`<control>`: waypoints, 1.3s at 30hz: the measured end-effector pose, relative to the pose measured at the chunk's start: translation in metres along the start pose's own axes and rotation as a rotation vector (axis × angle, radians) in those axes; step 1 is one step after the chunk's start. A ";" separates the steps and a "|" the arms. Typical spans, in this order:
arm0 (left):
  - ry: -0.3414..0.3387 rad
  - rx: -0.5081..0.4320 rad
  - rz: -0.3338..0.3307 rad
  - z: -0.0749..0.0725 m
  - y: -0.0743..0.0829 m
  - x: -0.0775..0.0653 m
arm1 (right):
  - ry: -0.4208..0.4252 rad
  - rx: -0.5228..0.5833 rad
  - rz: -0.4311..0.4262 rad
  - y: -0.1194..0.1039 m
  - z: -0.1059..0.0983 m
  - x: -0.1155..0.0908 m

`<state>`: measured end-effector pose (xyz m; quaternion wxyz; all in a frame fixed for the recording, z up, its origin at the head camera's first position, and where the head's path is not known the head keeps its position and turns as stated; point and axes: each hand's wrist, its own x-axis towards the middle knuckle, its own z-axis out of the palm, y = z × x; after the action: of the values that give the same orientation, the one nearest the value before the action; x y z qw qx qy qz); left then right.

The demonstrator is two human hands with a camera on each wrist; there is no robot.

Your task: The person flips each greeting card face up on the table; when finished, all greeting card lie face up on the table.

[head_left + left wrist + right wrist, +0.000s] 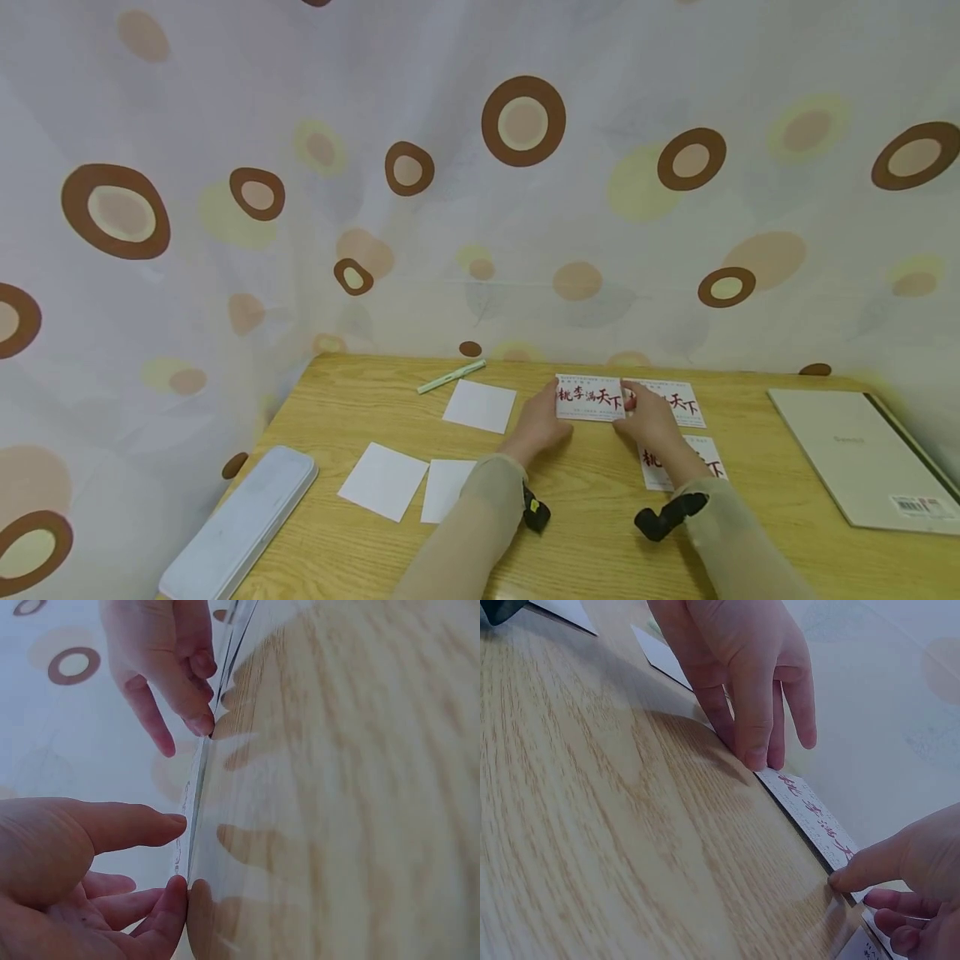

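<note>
Beige sleeves (463, 533) up front, left hand (540, 422) and right hand (651, 422) pinching a white rectangular card (590, 408) by its ends, red 桃李满天下 on it, wooden table's (592, 533) far side, closed pale-blue oblong case (240, 521), can't see inside, barcoded cream pad (840, 458)

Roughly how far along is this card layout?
Looks done: two red-lettered cards lie lettering up at the right. In hand: a third red-lettered card, held at its sides by the left hand and right hand. Likely left: three white cards showing no lettering, lying farther left.
</note>
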<state>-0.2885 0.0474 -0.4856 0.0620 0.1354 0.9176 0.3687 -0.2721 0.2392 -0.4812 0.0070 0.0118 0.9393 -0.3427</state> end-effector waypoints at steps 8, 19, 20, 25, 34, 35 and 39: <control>-0.021 0.011 -0.003 -0.001 0.000 -0.001 | -0.007 0.005 -0.011 0.003 0.000 -0.002; -0.039 -0.064 0.019 -0.004 -0.001 -0.004 | 0.009 -0.014 -0.027 0.007 0.002 -0.003; -0.036 -0.067 0.024 -0.004 -0.001 -0.004 | 0.009 -0.011 -0.025 0.006 0.002 -0.003; -0.026 -0.079 0.044 -0.005 -0.001 -0.004 | 0.004 0.018 -0.010 0.002 0.000 -0.004; -0.039 -0.067 0.007 -0.004 0.000 -0.005 | 0.003 0.011 -0.007 0.001 0.002 -0.005; -0.039 -0.067 0.006 -0.004 0.000 -0.005 | 0.005 0.013 -0.008 0.001 0.002 -0.005; -0.041 -0.047 0.006 -0.006 0.000 -0.005 | 0.011 0.012 -0.017 0.001 0.003 -0.004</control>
<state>-0.2851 0.0425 -0.4814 0.0827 0.1442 0.9067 0.3876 -0.2676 0.2383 -0.4837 -0.0015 0.0057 0.9374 -0.3482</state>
